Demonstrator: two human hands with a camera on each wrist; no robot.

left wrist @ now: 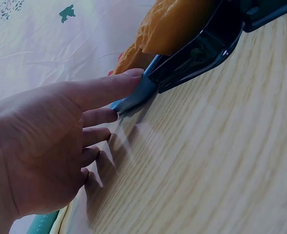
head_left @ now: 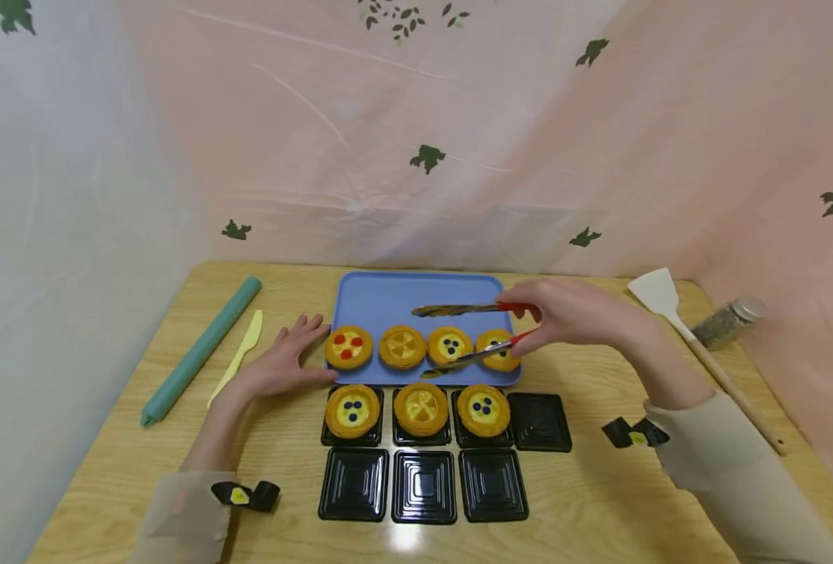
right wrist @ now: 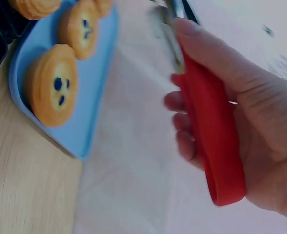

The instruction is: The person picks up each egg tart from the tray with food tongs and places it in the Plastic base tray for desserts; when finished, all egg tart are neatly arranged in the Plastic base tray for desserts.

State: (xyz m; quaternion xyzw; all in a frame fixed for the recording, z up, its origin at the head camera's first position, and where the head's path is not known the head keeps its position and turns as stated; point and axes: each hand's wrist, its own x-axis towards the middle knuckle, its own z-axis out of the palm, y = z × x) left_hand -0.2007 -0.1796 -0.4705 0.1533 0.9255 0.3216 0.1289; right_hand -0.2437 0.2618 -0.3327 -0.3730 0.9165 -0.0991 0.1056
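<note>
My right hand grips red-handled tongs, whose spread arms reach over the blue tray with nothing between the tips. Along the tray's near side lie a tart with red dots, a tart with yellow wedges, and two tarts with blue dots, one left of the other. At the tray's left edge, my left hand touches the rim with straight fingers. Its thumb lies by the near left corner.
Three tarts sit on black square holders before the tray; more holders lie nearer. On the left are a teal rolling pin and a yellow knife. A white spatula and a shaker jar are on the right.
</note>
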